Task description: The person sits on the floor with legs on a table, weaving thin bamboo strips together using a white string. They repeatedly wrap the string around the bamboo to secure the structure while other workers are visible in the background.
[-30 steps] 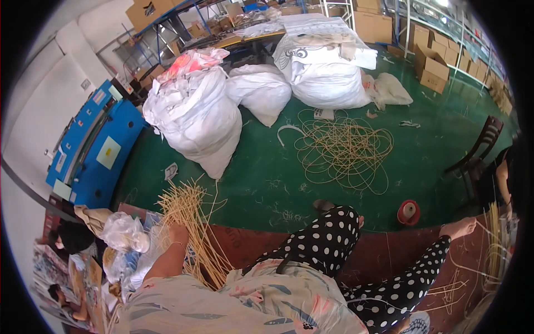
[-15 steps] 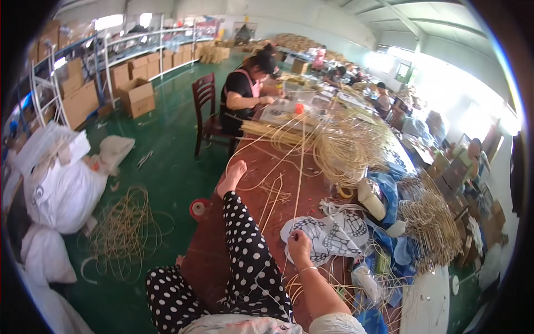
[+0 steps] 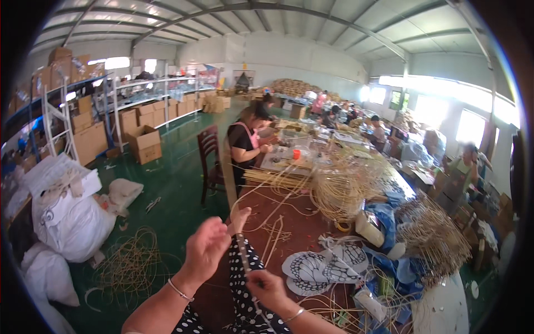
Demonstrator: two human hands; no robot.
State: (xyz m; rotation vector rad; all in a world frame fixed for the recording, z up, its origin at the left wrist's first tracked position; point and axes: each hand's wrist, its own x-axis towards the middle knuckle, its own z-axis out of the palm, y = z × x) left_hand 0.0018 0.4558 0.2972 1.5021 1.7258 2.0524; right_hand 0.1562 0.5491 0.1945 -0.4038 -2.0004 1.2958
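Observation:
My left hand [image 3: 204, 250] is raised over my bent leg, its fingers loosely apart with nothing visible in them. Close by its fingertips runs a long, thin, pale strip [image 3: 242, 253], blurred by motion, down across my dotted trouser leg. Lower and to the right, my right hand [image 3: 270, 288] is closed, fingertips on the strip. Beside the right hand, white butterfly-wing pieces [image 3: 311, 273] with black vein lines lie on the reddish-brown table [image 3: 222, 309]. My bare foot [image 3: 239, 219] rests at the table's left edge.
Coiled cane [image 3: 342, 192] and a bundle of straight canes [image 3: 272, 177] lie farther up the table. Thin looped rods [image 3: 428, 222] and blue plastic [image 3: 384, 214] crowd the right side. White sacks [image 3: 69, 222] stand left. A co-worker [image 3: 247, 142] sits beyond.
My left hand has come into view, raised. The right hand has left the wing pieces and moved left and down, over my leg. The view has tilted up.

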